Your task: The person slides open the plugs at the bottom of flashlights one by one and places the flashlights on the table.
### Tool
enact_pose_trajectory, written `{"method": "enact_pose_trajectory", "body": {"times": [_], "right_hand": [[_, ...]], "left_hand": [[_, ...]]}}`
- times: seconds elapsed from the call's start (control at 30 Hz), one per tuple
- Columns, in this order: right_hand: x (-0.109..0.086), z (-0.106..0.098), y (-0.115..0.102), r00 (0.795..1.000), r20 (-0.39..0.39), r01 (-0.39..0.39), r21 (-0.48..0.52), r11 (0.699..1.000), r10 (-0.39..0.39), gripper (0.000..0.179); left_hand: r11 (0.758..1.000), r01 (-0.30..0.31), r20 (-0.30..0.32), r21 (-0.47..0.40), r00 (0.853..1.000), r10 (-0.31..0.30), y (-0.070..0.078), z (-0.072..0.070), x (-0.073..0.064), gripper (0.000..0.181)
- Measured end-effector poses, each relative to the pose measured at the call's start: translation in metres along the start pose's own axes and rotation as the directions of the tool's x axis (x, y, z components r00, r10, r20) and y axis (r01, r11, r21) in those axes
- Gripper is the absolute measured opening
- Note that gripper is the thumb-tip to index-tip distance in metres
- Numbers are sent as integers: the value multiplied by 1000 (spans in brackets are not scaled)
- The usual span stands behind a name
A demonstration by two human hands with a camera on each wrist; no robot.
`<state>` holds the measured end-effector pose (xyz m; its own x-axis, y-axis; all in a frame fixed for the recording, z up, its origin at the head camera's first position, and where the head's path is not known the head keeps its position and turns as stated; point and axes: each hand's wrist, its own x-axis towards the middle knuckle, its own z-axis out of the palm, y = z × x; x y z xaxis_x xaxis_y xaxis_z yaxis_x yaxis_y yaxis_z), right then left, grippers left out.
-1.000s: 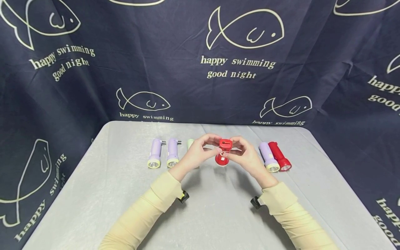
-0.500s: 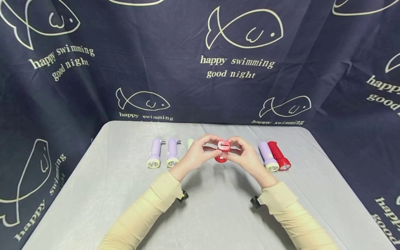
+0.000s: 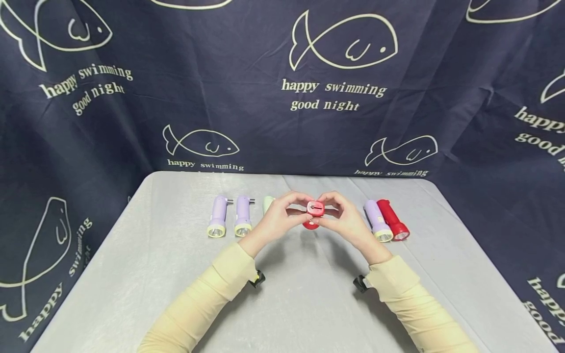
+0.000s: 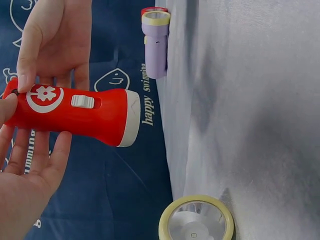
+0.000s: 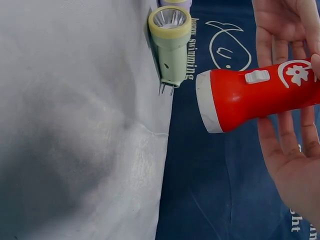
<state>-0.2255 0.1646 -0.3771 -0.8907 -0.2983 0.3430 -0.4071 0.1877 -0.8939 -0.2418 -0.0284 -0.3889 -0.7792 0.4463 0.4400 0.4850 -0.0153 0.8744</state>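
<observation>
Above the middle of the table, both hands hold a red flashlight with its lens end down and its slotted tail end facing the head camera. The left wrist view shows its white rim, a white slide switch and a white flower emblem. My left hand pinches the tail end from the left with thumb and fingers. From the right, my right hand grips the same end, thumb in front and fingers behind. Neither hand covers the switch or the lens rim.
Two purple flashlights with plug prongs lie at the left of the grey table. A pale green flashlight lies partly behind the left hand. Right of the hands, another purple flashlight lies against a red one.
The red flashlight has tilted, so its tail end faces the head camera more and the emblem is out of sight there. Both hands have sunk very slightly, keeping their grip.
</observation>
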Motion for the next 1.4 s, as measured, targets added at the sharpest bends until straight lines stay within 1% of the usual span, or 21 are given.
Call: {"method": "enact_pose_trajectory", "body": {"times": [0.17, 0.23, 0.3, 0.5, 0.53, 0.73, 0.83, 0.9, 1.0, 1.07, 1.1, 1.17, 1.2, 1.27, 1.33, 1.4], "right_hand": [[0, 0, 2, 1000, -9, 3, 6, 1000, -3, 39], [0, 0, 3, 1000, -12, 5, 10, 1000, -5, 39], [0, 0, 3, 1000, -16, 8, 17, 1000, -8, 39], [-1, 1, 4, 1000, -22, 17, 26, 1000, -17, 39], [-1, 1, 3, 1000, -23, 16, 25, 1000, -15, 39], [-1, 2, 1, 999, -36, 9, 10, 1000, -9, 39], [-1, 2, 2, 999, -44, 11, 7, 1000, -11, 38], [-1, 2, 2, 999, -50, 14, 11, 1000, -14, 38], [-2, 2, 3, 998, -55, 21, 14, 1000, -20, 38], [-2, 3, 3, 998, -56, 24, 22, 999, -22, 38], [-2, 3, 3, 998, -56, 23, 25, 999, -21, 38], [-2, 3, 4, 998, -61, 22, 29, 999, -20, 38], [-2, 3, 4, 998, -63, 21, 28, 999, -19, 38], [-2, 3, 4, 998, -68, 19, 28, 999, -17, 38], [-2, 3, 4, 997, -72, 20, 29, 999, -18, 38], [-2, 2, 5, 998, -68, 19, 29, 999, -17, 38]], "left_hand": [[1000, -2, 7, 13, 1000, 2, 15, 0, -2, 33], [1000, 0, 8, 17, 1000, 0, 16, -1, -3, 33], [1000, 0, 4, 16, 1000, 0, 13, 0, -2, 33], [1000, 22, -17, -5, 1000, -22, -11, 0, 0, 35], [1000, 26, -19, -6, 999, -26, -12, -1, 1, 35], [998, 62, -11, -9, 998, -62, -12, -3, 1, 35], [995, 100, -9, 0, 995, -100, -9, -4, 2, 35], [991, 133, -17, 29, 991, -133, -6, -5, 2, 33], [977, 195, -41, 84, 981, -192, -3, -5, 3, 29], [969, 235, -52, 75, 972, -231, -1, -4, 4, 27], [966, 253, -56, 53, 967, -250, -1, -3, 5, 26], [954, 299, -60, -25, 952, -300, 1, -2, 6, 26], [944, 323, -53, -76, 944, -327, 5, -2, 7, 27], [918, 357, -52, -170, 927, -370, 6, -2, 8, 27], [893, 384, -52, -236, 912, -406, 6, -2, 8, 26], [870, 403, -52, -282, 900, -434, 6, -2, 9, 25]]}}
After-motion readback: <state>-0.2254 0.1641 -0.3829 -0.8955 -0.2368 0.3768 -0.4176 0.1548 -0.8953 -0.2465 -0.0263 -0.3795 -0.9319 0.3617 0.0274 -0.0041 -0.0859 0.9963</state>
